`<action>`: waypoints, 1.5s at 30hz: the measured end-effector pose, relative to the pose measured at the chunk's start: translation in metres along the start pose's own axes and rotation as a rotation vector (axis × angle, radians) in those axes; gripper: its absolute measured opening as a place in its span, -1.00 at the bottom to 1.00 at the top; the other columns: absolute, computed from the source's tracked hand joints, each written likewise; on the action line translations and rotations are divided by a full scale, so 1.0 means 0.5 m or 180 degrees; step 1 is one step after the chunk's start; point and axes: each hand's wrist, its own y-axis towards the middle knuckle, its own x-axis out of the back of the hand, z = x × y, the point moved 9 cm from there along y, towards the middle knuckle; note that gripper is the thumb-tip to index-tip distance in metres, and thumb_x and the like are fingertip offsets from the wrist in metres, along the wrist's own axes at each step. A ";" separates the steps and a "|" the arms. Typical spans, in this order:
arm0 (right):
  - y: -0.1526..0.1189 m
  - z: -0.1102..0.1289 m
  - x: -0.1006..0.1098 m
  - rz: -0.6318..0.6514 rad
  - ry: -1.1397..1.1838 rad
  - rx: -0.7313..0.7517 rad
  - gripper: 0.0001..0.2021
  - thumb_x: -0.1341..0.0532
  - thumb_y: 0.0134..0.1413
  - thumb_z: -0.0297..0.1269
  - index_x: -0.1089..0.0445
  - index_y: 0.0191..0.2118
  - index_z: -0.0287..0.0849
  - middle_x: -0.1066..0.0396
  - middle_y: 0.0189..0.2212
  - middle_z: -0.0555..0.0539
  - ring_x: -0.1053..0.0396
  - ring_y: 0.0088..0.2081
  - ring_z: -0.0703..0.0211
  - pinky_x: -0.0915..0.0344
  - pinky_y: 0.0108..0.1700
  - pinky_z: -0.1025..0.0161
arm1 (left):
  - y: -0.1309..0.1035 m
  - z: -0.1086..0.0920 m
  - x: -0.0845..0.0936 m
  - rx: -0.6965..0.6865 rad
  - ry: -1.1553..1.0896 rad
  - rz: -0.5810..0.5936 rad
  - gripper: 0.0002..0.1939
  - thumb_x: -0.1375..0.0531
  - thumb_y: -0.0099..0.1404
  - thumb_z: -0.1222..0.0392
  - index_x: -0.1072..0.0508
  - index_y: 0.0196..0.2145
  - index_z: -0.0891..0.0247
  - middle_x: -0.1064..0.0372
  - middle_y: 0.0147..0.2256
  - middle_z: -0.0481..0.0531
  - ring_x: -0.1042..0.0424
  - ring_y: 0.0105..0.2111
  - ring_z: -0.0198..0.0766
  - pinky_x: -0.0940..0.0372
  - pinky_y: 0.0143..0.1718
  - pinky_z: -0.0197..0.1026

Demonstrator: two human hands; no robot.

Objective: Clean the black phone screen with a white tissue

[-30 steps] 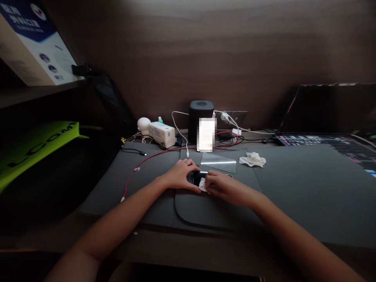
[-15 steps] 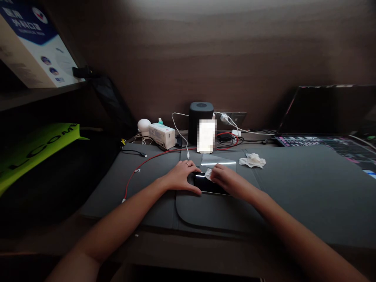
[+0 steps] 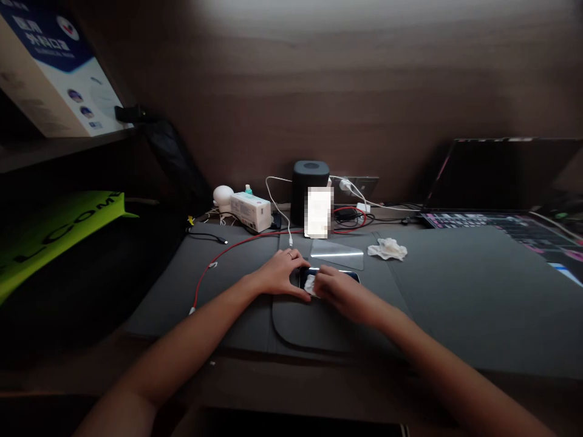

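Note:
A dark-screened smartphone [image 3: 352, 276] lies flat on the grey mat [image 3: 228, 321]. My left hand [image 3: 280, 273] braces its left end, thumb at the near edge and fingers at the far edge. Pinched in my right hand [image 3: 339, 290] is a white tissue [image 3: 310, 284], pressed against the left part of the screen. That hand covers much of the phone. Just beyond it rests a clear sheet [image 3: 337, 254], looking like a screen protector, with a bright reflection across it. A second crumpled tissue [image 3: 388, 249] sits on the mat to the right.
Behind the mat stand a black speaker-like cylinder [image 3: 300, 200], a lit, blurred-out screen [image 3: 317, 212] and a small white box [image 3: 251, 210]. A red cable [image 3: 214, 258] curves over the mat's left side. An opened laptop [image 3: 496, 182] is at the back right.
My right hand has moved the tissue left and nearer to me across the phone's screen, close to my left thumb. My left hand has stayed in place.

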 end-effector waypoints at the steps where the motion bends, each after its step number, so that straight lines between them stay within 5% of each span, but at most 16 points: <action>1: 0.021 0.008 -0.009 -0.0007 0.0021 0.0070 -0.84 -0.09 0.26 -0.38 -0.36 -0.35 -0.18 -0.35 -0.25 -0.13 -0.33 -0.27 0.10 -0.28 -0.24 0.23 | 0.000 -0.001 0.000 -0.0007 0.0036 0.0011 -0.24 -0.39 -0.05 -0.34 -0.43 -0.01 0.18 -0.31 -0.11 0.07 -0.31 -0.07 -0.06 -0.19 -0.01 -0.06; 7: 0.060 -0.023 0.003 -0.0212 -0.0095 0.0027 -0.86 -0.09 0.20 -0.41 -0.33 -0.39 -0.16 -0.34 -0.33 -0.13 -0.28 -0.31 0.10 -0.26 -0.26 0.21 | 0.000 -0.003 0.002 -0.0001 0.0046 -0.0019 -0.25 -0.39 -0.06 -0.34 -0.44 -0.06 0.22 -0.31 -0.12 0.08 -0.30 -0.09 -0.06 -0.21 -0.03 -0.07; 17: -0.150 -0.106 0.108 -0.0331 -0.0364 -0.0580 -0.72 0.02 0.32 -0.17 -0.32 -0.36 -0.11 -0.37 -0.30 -0.17 -0.35 -0.29 0.03 -0.34 -0.23 0.12 | -0.001 0.002 0.002 0.0108 -0.0183 -0.0010 -0.22 -0.39 -0.07 -0.36 -0.45 0.00 0.15 -0.31 -0.09 0.07 -0.30 -0.04 -0.03 -0.18 0.06 -0.03; 23: -0.227 -0.207 0.186 -0.0428 -0.0856 -0.0771 -0.60 -0.03 0.27 0.03 -0.49 -0.35 -0.09 -0.48 -0.33 -0.23 -0.46 -0.29 -0.11 -0.42 -0.23 -0.01 | -0.001 0.000 0.003 0.0094 -0.0187 0.0002 -0.24 -0.38 -0.05 -0.36 -0.45 0.00 0.16 -0.30 -0.09 0.07 -0.30 -0.04 -0.04 -0.18 0.07 -0.03; 28: -0.167 -0.199 0.208 -0.0832 -0.1386 -0.0685 -0.51 0.00 0.27 0.09 -0.54 -0.08 -0.12 -0.51 -0.07 -0.27 -0.42 0.00 -0.27 -0.34 0.06 -0.20 | 0.001 -0.002 0.004 0.0062 -0.0153 -0.0005 -0.26 -0.37 -0.02 -0.35 -0.44 -0.01 0.15 -0.30 -0.09 0.08 -0.30 -0.04 -0.03 -0.18 0.06 -0.03; 34: -0.049 -0.236 0.147 -0.0328 -0.1196 -0.0835 -0.35 -0.14 0.15 0.13 -0.28 0.24 -0.18 -0.33 0.19 -0.31 -0.31 0.16 -0.32 -0.29 0.15 -0.18 | 0.000 -0.005 0.006 0.0054 -0.0144 0.0023 -0.27 -0.36 0.00 -0.34 -0.42 0.01 0.15 -0.30 -0.10 0.08 -0.30 -0.04 -0.04 -0.18 0.07 -0.03; 45: -0.055 -0.239 0.123 -0.0351 -0.0755 -0.0904 -0.36 -0.15 0.17 0.04 -0.17 0.30 -0.12 -0.33 0.15 -0.30 -0.29 0.14 -0.28 -0.21 0.19 -0.17 | -0.003 -0.001 0.005 0.0153 -0.0158 0.0055 -0.26 -0.37 -0.02 -0.34 -0.43 0.01 0.13 -0.30 -0.09 0.07 -0.30 -0.04 -0.03 -0.17 0.06 -0.04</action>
